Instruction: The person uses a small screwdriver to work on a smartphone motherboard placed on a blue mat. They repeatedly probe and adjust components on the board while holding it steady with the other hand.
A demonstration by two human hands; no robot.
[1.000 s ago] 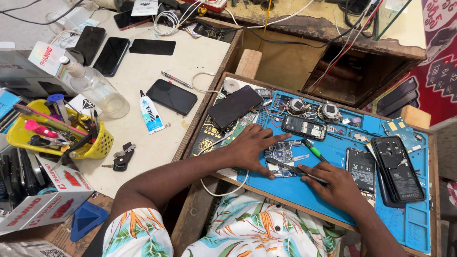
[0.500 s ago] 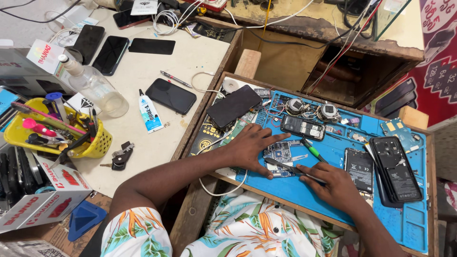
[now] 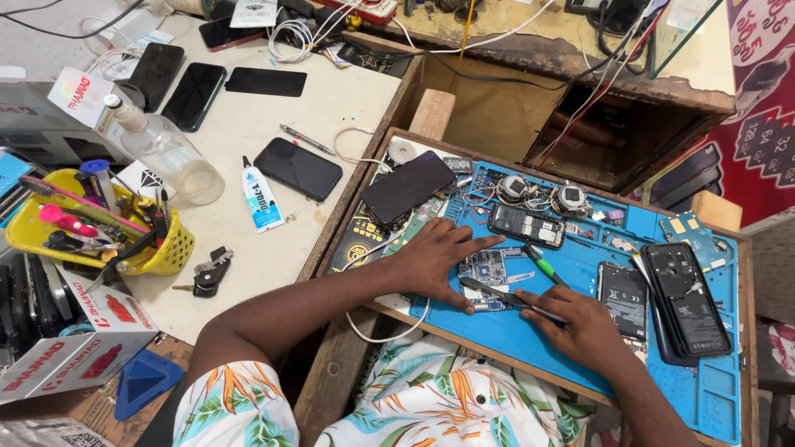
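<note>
Circuit board (image 3: 489, 271) pinned flat by left hand (image 3: 439, 257), fingers spread; right hand (image 3: 584, 327) pinching tweezers (image 3: 501, 294) w/ tip at board's 6 o'clock edge — slip could gouge parts.

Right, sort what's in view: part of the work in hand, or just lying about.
In hand:
left hand pinning the circuit board
right hand holding tweezers
blue mat

Lying about:
glue tube
glass bottle
yellow basket
green screwdriver
</note>
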